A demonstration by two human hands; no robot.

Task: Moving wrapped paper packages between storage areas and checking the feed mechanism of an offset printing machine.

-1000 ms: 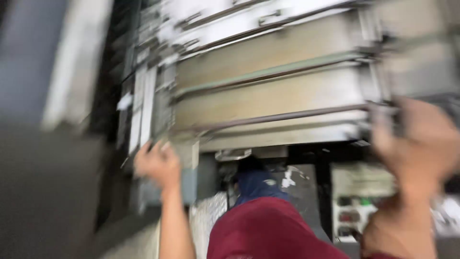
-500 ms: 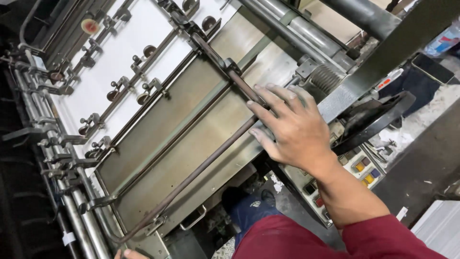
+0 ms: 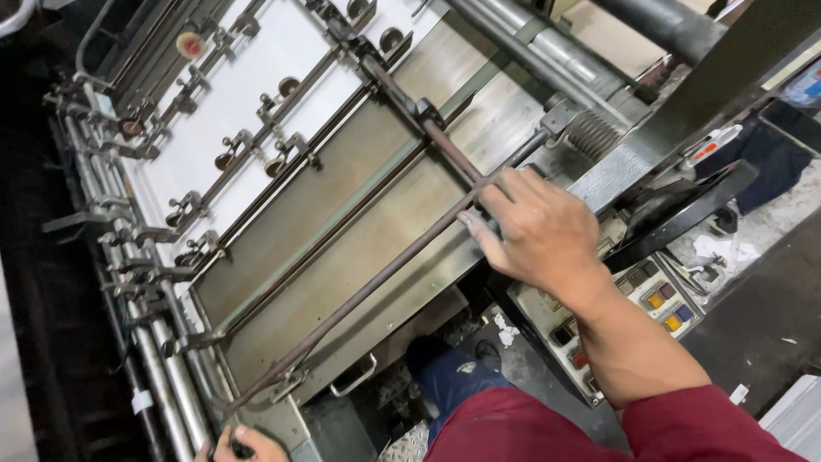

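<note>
A big printing machine [image 3: 359, 214] fills the view, its steel feed table [image 3: 342, 248] dull grey under even indoor light. White paper [image 3: 256, 94] lies at the far end under small wheels [image 3: 289, 85]. Steel rollers [image 3: 530, 51] run across the top right. A button panel [image 3: 658, 299] sits at the side. The floor [image 3: 761, 334] is dark concrete, littered with paper scraps [image 3: 723, 250].
</note>
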